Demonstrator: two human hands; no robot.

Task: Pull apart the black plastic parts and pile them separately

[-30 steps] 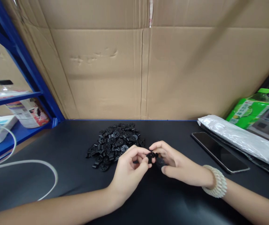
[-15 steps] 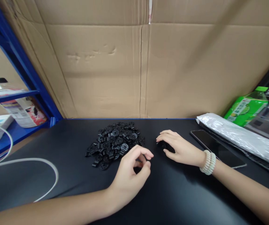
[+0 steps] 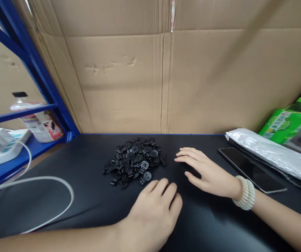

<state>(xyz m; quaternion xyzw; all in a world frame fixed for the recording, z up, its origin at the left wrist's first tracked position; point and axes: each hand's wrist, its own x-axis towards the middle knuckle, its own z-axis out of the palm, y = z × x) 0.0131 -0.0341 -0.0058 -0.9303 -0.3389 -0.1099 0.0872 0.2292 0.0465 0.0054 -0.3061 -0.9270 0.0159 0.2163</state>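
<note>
A heap of small black plastic parts [image 3: 134, 159], with round perforated discs and short tabs, lies on the black table [image 3: 87, 206]. Just in front of the heap, my left hand [image 3: 154, 211] is closed, knuckles up; its curled fingers and palm side are hidden, so I cannot see what it holds. To the right of the heap, my right hand [image 3: 209, 173] hovers over or rests lightly on the table with fingers stretched and thumb apart. No part shows between them. Two pale coil bands [image 3: 245, 193] circle the right wrist.
A phone [image 3: 252, 169] and a white plastic package [image 3: 273, 152] lie at the right, by a green-labelled bottle [image 3: 288, 120]. At the left, a white cable [image 3: 69, 189] loops over the table beside a blue shelf [image 3: 35, 148] bearing a bottle [image 3: 38, 122]. Cardboard [image 3: 124, 80] stands behind.
My left hand has turned from a loose curl with thumb visible to knuckles up and closed. My right hand has opened further; the dark part under its fingers no longer shows. The view has shifted slightly.
</note>
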